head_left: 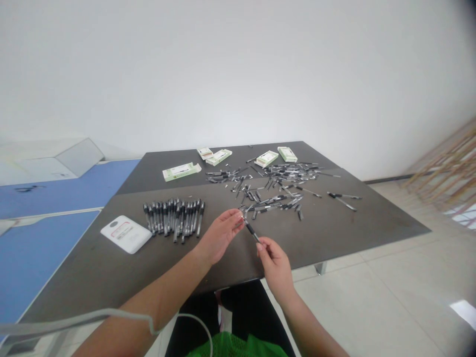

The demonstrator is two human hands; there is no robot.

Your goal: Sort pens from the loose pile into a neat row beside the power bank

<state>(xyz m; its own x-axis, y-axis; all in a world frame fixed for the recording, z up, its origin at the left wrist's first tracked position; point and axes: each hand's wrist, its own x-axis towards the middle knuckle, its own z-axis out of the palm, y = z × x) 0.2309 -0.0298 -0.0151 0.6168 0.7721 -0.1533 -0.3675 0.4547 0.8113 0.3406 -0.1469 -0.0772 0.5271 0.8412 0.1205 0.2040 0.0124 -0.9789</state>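
Observation:
Between my two hands, over the front part of the dark table, is a pen (pixel 252 230) with a black grip. My right hand (pixel 274 260) is closed around its lower end. At the other end, the fingertips of my left hand (pixel 223 233) pinch together near the tip; a small clear piece seems to be in them, too small to make out. Left of that hand lies a row of capped pens (pixel 174 215) set side by side. Beyond my hands is a loose heap of pens (pixel 292 173), with scattered caps (pixel 250 192) on its near left side.
Pale green and white boxes (pixel 181 171) lie along the table's back. A white card-shaped packet (pixel 125 234) rests at the left. Two or three pens (pixel 342 200) lie apart at the right. A blue-topped table (pixel 33 248) adjoins on the left, and a white cable (pixel 111 313) crosses the lower left.

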